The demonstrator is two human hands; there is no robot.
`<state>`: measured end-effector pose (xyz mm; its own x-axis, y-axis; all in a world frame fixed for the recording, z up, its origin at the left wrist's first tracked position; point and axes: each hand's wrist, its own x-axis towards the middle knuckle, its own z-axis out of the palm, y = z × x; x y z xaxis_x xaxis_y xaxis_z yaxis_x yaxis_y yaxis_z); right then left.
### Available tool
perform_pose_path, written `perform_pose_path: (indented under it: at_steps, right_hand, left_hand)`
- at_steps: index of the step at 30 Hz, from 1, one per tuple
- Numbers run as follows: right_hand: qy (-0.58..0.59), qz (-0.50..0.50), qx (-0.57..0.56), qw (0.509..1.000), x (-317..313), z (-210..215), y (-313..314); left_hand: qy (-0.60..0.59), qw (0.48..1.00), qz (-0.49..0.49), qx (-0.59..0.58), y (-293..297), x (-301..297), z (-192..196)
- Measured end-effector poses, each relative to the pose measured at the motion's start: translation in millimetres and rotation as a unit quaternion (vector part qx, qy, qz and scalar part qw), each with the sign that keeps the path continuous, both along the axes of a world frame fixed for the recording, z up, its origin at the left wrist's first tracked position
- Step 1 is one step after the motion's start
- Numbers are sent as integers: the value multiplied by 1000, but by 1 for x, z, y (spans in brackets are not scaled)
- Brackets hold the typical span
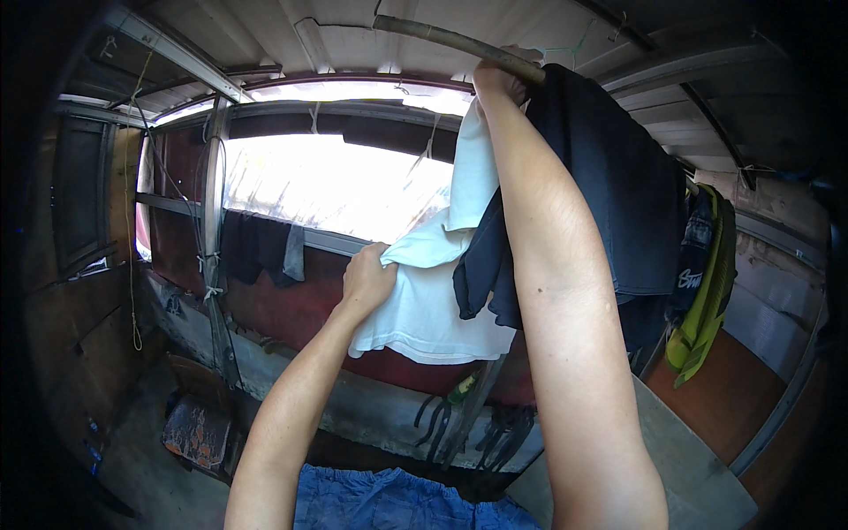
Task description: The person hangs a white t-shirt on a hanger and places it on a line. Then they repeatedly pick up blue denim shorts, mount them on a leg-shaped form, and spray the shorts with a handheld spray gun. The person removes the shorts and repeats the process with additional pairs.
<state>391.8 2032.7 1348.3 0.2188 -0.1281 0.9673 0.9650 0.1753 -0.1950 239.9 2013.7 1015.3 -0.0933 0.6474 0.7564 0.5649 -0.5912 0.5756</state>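
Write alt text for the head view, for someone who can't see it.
The person's left hand grips the edge of a white garment, while the right hand is raised to an overhead pole. Dark clothes and a yellow-green garment hang at right; a bright opening lies beyond.

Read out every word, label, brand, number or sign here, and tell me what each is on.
White lettering on the dark garment hanging at right: partly cut off, and I won't copy it out.
Green item low by the wall: any marking is too small to read.
White cloth: no text visible.
I can make out no others.
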Motion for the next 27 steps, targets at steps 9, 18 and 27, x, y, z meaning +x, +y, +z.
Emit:
perform_pose_path:
  at_steps: [9, 18, 27]
  right_hand:
    - [22, -9, 20, 1000, -3, -1, -10]
    - [56, 40, -47, 997, -16, -3, -35]
    - [87, 0, -46, 995, -16, 5, -37]
  left_hand:
    - [1, 1000, -16, 2, 6, -2, -5]
    - [1, 1000, -24, 2, 7, -9, -11]
    - [6, 999, -23, -36, 3, -21, -11]
